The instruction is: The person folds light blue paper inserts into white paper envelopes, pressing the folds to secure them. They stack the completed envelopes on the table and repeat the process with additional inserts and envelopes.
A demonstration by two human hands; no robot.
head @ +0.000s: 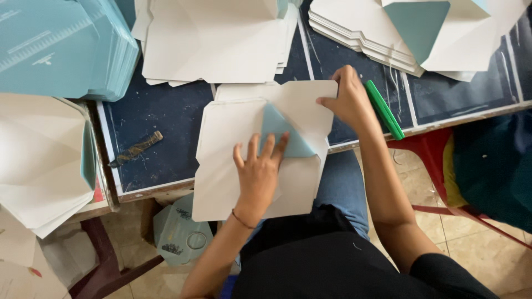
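Observation:
A white die-cut card sheet [227,138] lies at the near edge of the dark blue table [160,119], overhanging my lap. One corner is folded over, showing its light blue underside [288,141] as a triangle. My left hand [257,171] lies flat on the sheet, fingers spread, pressing on the blue flap's edge. My right hand [346,99] grips the sheet's far right edge, fingers curled over it. A green stick-like tool [383,109] rests on the table just right of that hand.
Stacks of white sheets sit at the back centre [216,41], back right [388,33] and left [39,160]. A light blue stack [61,47] fills the back left. A small dark brush-like object [136,148] lies on the table. A red chair [432,155] stands at right.

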